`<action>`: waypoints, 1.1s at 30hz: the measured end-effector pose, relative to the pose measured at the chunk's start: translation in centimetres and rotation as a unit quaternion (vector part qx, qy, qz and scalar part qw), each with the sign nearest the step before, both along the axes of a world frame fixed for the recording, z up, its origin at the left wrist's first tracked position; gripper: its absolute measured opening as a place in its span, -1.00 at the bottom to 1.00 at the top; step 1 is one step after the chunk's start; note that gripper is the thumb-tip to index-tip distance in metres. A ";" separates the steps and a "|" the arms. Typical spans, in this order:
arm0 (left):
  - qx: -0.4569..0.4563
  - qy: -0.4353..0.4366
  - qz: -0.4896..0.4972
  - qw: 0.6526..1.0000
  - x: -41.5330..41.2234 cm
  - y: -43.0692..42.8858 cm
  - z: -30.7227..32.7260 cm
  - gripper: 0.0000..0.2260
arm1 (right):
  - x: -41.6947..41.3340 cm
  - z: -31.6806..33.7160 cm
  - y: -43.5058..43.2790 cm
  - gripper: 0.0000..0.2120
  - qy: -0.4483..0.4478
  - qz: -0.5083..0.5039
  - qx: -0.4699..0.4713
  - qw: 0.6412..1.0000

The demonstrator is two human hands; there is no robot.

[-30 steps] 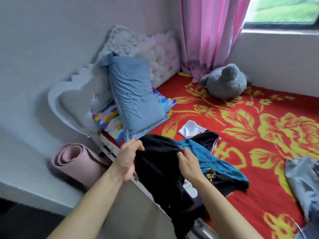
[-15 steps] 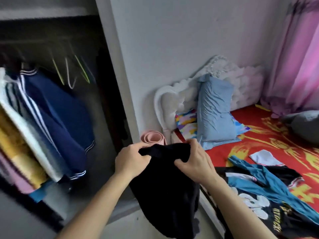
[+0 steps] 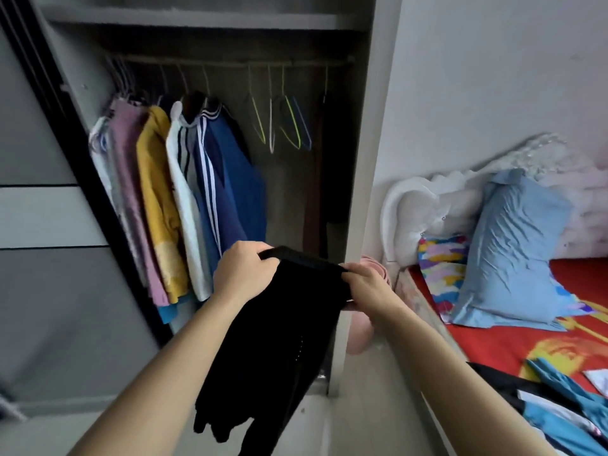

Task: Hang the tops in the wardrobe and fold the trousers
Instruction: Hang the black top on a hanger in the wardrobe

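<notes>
Left hand (image 3: 245,274) and right hand (image 3: 368,286) each curl round the top edge of the black garment (image 3: 283,330), which dangles below. Open wardrobe (image 3: 360,159) at twelve o'clock, bed (image 3: 510,343) at three.

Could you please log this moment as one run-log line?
stage: facing wardrobe | left hand: grips black garment | right hand: grips garment | hangers: some empty
</notes>
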State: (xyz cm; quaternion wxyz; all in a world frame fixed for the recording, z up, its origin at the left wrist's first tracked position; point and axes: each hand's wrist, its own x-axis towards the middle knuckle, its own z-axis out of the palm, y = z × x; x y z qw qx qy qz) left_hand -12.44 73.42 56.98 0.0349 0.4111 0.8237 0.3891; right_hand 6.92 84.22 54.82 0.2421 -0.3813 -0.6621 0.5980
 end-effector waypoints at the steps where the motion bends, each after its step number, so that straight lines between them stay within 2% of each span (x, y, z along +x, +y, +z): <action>1: 0.010 -0.008 0.010 1.000 -1.4 -0.1 0.2 -0.81 | -1.3 0.2 0.3 -0.70 0.027 0.011 -0.060 0.998; 4: 0.032 -0.040 0.032 0.998 -5.7 0.2 0.8 -0.88 | -4.7 1.0 1.7 -0.78 0.092 0.070 -0.161 0.980; 6: 0.010 -0.034 0.036 0.999 -8.1 0.8 1.5 -0.90 | -7.2 1.3 3.0 -0.90 0.096 0.107 -0.134 0.981; 9: -0.039 -0.007 0.047 0.998 -11.6 2.7 2.4 -0.73 | -11.7 1.5 5.5 -0.64 0.073 0.094 -0.053 0.991; 11: -0.064 -0.017 0.053 0.996 -13.7 4.1 3.0 -0.60 | -14.7 1.9 7.2 -0.59 0.063 0.082 -0.006 0.995; 12: -0.079 -0.029 0.052 0.995 -14.8 4.9 3.3 -0.60 | -16.1 2.0 8.1 -0.59 0.057 0.073 0.020 0.995; 14: -0.097 -0.052 0.046 0.993 -17.0 6.1 4.1 -0.66 | -18.6 1.9 10.1 -0.61 0.001 0.047 0.133 0.990; 16: -0.097 -0.045 0.044 0.993 -18.8 7.0 4.7 -0.73 | -20.7 1.2 12.0 -0.64 -0.120 0.028 0.313 0.942; 17: -0.098 -0.030 0.043 0.994 -19.7 7.5 4.8 -0.77 | -21.6 0.9 12.7 -0.67 -0.172 0.023 0.372 0.912; 18: -0.105 -0.015 0.044 0.993 -20.4 8.0 4.9 -0.78 | -22.5 0.5 13.3 -0.73 -0.207 0.017 0.392 0.896; 19: -0.122 0.002 0.048 0.991 -21.0 8.5 4.8 -0.72 | -23.4 0.4 13.8 -0.79 -0.223 0.013 0.382 0.897; 21: -0.176 0.053 0.064 0.981 -22.1 9.3 4.6 -0.61 | -25.2 0.2 14.7 -0.83 -0.191 0.035 0.298 0.935; 23: -0.225 0.089 0.066 0.968 -23.2 10.2 4.4 -0.58 | -26.8 0.6 15.4 -0.81 -0.097 0.046 0.139 0.985; 24: -0.242 0.090 0.056 0.964 -23.7 10.6 4.2 -0.59 | -27.5 0.8 15.6 -0.79 -0.048 0.044 0.059 0.996; 27: -0.269 0.073 0.022 0.960 -25.7 12.0 3.5 -0.67 | -29.5 1.6 16.5 -0.77 0.051 0.043 -0.069 0.995; 29: -0.252 0.004 0.005 0.968 -27.3 13.3 3.4 -0.76 | -30.8 2.7 17.1 -0.82 0.101 0.031 -0.128 0.986; 30: -0.220 -0.057 -0.004 0.974 -28.1 14.0 3.5 -0.85 | -31.5 3.3 17.5 -0.84 0.104 0.020 -0.107 0.989; 31: -0.180 -0.122 -0.009 0.976 -28.8 14.7 3.6 -0.92 | -32.1 3.9 18.1 -0.84 0.081 0.009 -0.044 0.996; 33: -0.090 -0.221 -0.004 0.971 -30.1 16.1 4.3 -0.87 | -32.9 5.5 19.0 -0.73 -0.002 0.004 0.130 0.991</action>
